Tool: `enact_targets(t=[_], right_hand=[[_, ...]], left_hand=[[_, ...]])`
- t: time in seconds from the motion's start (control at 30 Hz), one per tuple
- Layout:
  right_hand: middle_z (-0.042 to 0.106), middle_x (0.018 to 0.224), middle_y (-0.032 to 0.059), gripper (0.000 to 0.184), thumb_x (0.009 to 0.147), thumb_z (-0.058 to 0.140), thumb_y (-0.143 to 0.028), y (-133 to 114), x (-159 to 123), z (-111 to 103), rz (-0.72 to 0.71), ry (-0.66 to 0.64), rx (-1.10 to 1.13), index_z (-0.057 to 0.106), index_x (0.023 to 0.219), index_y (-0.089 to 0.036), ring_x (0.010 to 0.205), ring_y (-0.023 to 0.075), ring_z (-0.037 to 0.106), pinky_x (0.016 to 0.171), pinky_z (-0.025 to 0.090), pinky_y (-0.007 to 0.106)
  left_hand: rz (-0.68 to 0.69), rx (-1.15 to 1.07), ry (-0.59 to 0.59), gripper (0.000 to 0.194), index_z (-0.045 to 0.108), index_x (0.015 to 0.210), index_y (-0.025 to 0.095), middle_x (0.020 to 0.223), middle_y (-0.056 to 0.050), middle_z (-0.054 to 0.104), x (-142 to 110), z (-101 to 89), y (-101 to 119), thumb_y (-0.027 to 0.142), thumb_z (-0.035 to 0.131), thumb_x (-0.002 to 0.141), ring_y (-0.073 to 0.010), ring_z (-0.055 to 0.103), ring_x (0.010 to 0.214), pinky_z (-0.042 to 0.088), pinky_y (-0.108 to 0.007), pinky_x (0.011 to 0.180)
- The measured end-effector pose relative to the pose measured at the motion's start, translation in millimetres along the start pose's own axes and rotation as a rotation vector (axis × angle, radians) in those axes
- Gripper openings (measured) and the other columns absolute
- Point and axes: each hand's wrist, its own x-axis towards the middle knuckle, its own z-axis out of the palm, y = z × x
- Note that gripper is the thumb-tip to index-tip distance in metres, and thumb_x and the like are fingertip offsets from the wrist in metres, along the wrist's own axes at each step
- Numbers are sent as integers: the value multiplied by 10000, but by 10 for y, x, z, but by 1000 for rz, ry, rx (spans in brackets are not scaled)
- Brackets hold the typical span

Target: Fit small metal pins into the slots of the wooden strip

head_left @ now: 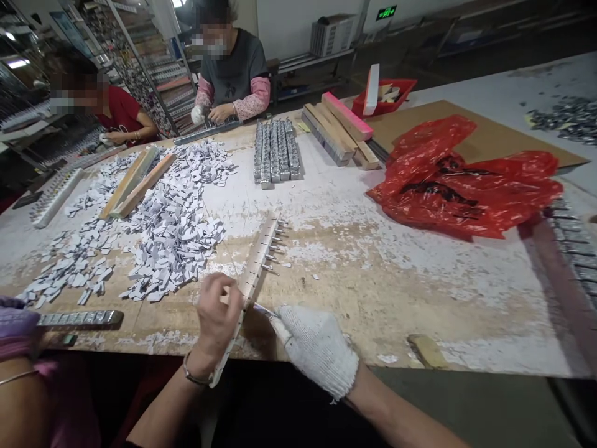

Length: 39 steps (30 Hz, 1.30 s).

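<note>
A long pale slotted strip (254, 267) slants across the table's near edge, with several small metal pins sticking out along the right side of its far half. My left hand (218, 311), bare and with a bracelet at the wrist, is closed against the strip's left side near its lower part; its fingertips press on the strip. My right hand (317, 345) wears a white knitted glove. Its thumb and fingers pinch a thin, light-coloured piece that points at the strip's right side; the kind of piece is too small to tell.
White chips (172, 242) lie heaped at left, with wooden bars (144, 186) among them. Wrapped silver strips (276, 152) and wooden blocks (333, 130) stand farther back. A red plastic bag (466, 186) lies at right. Two co-workers sit opposite; another person's purple-gloved hand (17, 326) is at left.
</note>
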Motion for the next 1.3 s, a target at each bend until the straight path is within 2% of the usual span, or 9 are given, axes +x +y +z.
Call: enact_targets(t=[0.07, 0.17, 0.3, 0.53, 0.73, 0.83, 0.93, 1.1, 1.3], right_hand=[[655, 644, 15, 339, 996, 424, -305, 11, 0, -4, 51, 3, 47, 634, 750, -203, 575, 154, 606, 555, 343, 271], [695, 713, 23, 329, 1003, 408, -299, 38, 12, 18, 76, -16, 129, 663, 818, -204, 637, 170, 644, 589, 373, 268], [689, 723, 19, 343, 1012, 400, -318, 73, 11, 22, 43, -11, 188, 652, 805, -213, 662, 161, 639, 617, 375, 256], [700, 791, 11, 333, 1024, 395, -318, 181, -17, -145, -123, -168, 284, 675, 878, -213, 712, 151, 634, 654, 392, 252], [677, 781, 6, 333, 1016, 421, -347, 214, 14, -284, -188, -269, 507, 682, 869, -200, 701, 131, 612, 644, 408, 238], [682, 781, 12, 344, 1016, 416, -345, 231, 10, -293, -155, -250, 495, 699, 882, -203, 712, 138, 620, 659, 411, 247], [688, 777, 26, 356, 1016, 393, -328, 238, 12, -237, -95, -223, 381, 691, 871, -199, 705, 156, 620, 651, 391, 268], [657, 732, 8, 236, 965, 431, -282, 212, 83, -139, 11, -361, 440, 612, 841, -197, 648, 146, 591, 608, 373, 251], [600, 596, -53, 251, 977, 438, -340, 240, 199, -101, 73, -524, 663, 551, 789, -218, 548, 115, 576, 560, 384, 213]], left_hand=[[-127, -17, 2, 68, 593, 922, 194, 1015, -74, 615, 65, -83, -56, 251, 556, 929, -172, 608, 823, 553, -297, 651], [-201, -190, -289, 208, 608, 1054, 202, 1158, -96, 593, 35, -122, -48, 339, 642, 901, -177, 617, 874, 549, -304, 706], [-220, -355, -530, 171, 589, 872, 188, 806, -18, 581, -93, -71, 64, 345, 588, 939, -143, 542, 734, 462, -269, 674], [-237, -678, -784, 223, 542, 833, 179, 785, -8, 501, -36, -139, 87, 355, 540, 969, -128, 449, 726, 397, -259, 683], [-734, -1328, -967, 315, 532, 823, 180, 636, 45, 454, -246, 22, 25, 419, 738, 821, -67, 364, 496, 296, -203, 468], [-782, -1231, -780, 318, 536, 834, 180, 633, 47, 472, -329, 86, 99, 405, 758, 807, -72, 414, 504, 334, -206, 494], [-538, -771, -548, 193, 574, 867, 178, 721, 2, 558, -335, 80, 208, 354, 614, 933, -119, 533, 659, 426, -253, 646], [-148, -295, -543, 167, 553, 882, 194, 833, -21, 576, -318, 42, 270, 231, 444, 1002, -141, 520, 767, 409, -273, 724], [-107, -224, -507, 206, 492, 808, 195, 760, -1, 529, -380, 84, 133, 235, 437, 1002, -127, 488, 695, 385, -259, 661]])
